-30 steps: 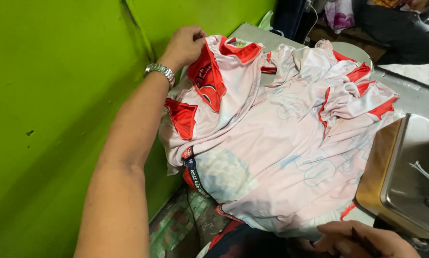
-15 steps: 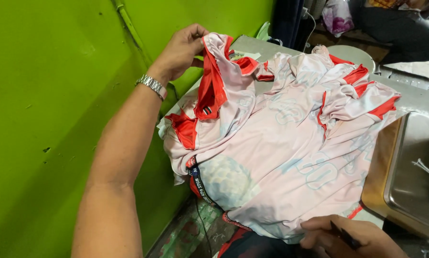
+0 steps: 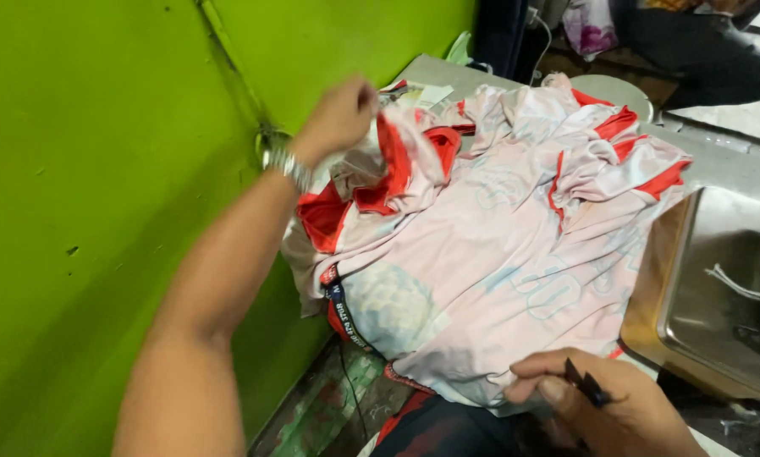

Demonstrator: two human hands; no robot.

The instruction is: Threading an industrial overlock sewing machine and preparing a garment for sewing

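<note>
Garments, pale pink with red trim (image 3: pixel 515 254), lie heaped across the grey surface (image 3: pixel 735 161) beside the green wall. Left hand (image 3: pixel 339 117) pinches a red-collared fold at the far edge; right hand (image 3: pixel 604 406) grips a small dark tool (image 3: pixel 587 388) against the near hem.

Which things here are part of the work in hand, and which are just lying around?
In hand:
left hand, lifting the red collar of the top shirt
pile of pink and red shirts
right hand, gripping a small dark tool at the pile's near edge

Lying about:
metal tray
green wall
seated person behind
</note>
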